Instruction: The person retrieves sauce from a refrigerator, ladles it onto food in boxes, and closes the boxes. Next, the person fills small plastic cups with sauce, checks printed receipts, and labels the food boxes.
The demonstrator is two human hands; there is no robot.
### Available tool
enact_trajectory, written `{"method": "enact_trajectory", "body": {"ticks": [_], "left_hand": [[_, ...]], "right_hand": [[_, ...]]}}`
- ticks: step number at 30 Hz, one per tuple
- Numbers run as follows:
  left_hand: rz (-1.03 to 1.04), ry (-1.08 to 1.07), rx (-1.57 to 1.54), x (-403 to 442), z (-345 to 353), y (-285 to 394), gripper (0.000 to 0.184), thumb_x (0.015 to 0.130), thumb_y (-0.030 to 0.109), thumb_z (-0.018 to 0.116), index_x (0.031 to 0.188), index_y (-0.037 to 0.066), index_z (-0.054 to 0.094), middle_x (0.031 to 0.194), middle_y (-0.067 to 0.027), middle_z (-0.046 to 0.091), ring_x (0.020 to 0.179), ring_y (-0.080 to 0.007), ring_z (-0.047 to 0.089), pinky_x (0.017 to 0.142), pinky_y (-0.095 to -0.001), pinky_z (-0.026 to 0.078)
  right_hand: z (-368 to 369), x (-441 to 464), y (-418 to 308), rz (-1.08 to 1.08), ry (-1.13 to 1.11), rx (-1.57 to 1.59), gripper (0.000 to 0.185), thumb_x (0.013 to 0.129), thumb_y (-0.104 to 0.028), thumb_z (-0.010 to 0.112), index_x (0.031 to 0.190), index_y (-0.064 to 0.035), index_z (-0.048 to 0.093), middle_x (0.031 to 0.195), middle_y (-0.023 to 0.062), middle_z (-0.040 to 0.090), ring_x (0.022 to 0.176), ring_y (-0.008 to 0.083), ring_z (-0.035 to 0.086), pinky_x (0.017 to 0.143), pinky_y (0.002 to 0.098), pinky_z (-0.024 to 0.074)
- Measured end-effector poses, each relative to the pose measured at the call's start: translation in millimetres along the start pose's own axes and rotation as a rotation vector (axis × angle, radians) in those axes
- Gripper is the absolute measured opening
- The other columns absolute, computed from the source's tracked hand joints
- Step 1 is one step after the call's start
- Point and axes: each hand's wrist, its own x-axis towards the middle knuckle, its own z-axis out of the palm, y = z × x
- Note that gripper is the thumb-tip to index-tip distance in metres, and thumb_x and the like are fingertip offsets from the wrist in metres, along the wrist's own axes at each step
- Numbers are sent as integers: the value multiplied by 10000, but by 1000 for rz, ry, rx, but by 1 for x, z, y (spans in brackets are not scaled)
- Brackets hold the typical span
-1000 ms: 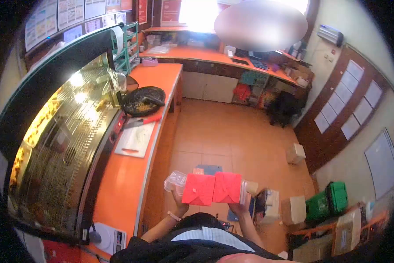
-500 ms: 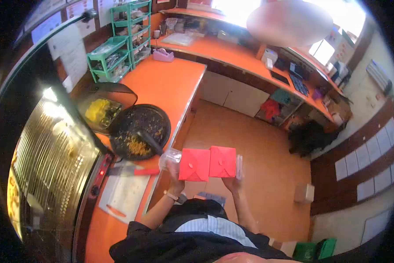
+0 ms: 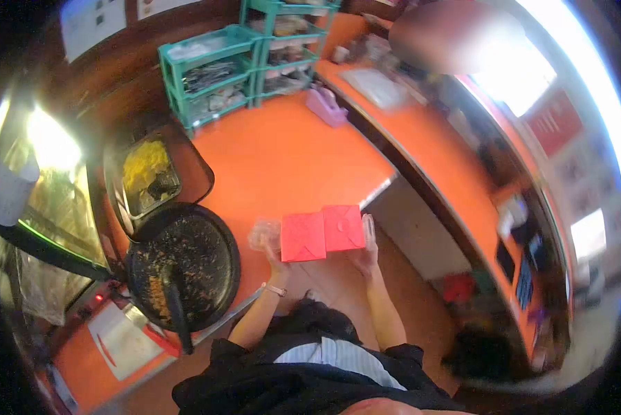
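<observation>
Two red folded-top paper boxes (image 3: pixel 303 237) are held side by side in front of my body. My left hand (image 3: pixel 276 261) supports the left box from below and beside it, along with a clear plastic container (image 3: pixel 263 236) on its outer side. Around the outer side of the right-hand red box (image 3: pixel 343 227) is my right hand (image 3: pixel 366 257), with a clear plastic piece (image 3: pixel 369 228) between its fingers and the box. The boxes mostly hide the fingers of both hands. Both boxes are above the edge of the orange counter (image 3: pixel 276 152).
On the left are a round black pan (image 3: pixel 210 238) with crumbs and a handle, a tray of yellow food (image 3: pixel 146 169), and a lit glass cabinet (image 3: pixel 44 263). A white board (image 3: pixel 124 339) lies nearer. Green shelves (image 3: pixel 210 72) and a purple tape dispenser (image 3: pixel 326 106) stand behind.
My view and body have turned left toward the counter, and both hands have carried the red boxes from over the floor to the counter's edge. The hold looks the same.
</observation>
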Motion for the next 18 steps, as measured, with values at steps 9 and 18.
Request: {"method": "enact_trajectory", "body": {"ticks": [9, 18], "left_hand": [[704, 575, 121, 211, 9, -40, 681, 896, 575, 325, 1414, 143, 230, 1422, -54, 305, 1313, -235, 297, 1076, -437, 263], [786, 452, 56, 394, 11, -4, 660, 896, 570, 350, 1401, 153, 268, 1416, -48, 311, 1310, -229, 295, 1075, -415, 260]], "right_hand": [[-62, 293, 62, 491, -388, 284, 544, 938, -487, 323, 1362, -150, 354, 1364, 34, 415, 1254, 210, 388, 1029, 434, 308], [-57, 491, 108, 592, -429, 319, 523, 865, -350, 542, 1310, -104, 419, 1330, 36, 457, 1261, 191, 381, 1061, 365, 268]]}}
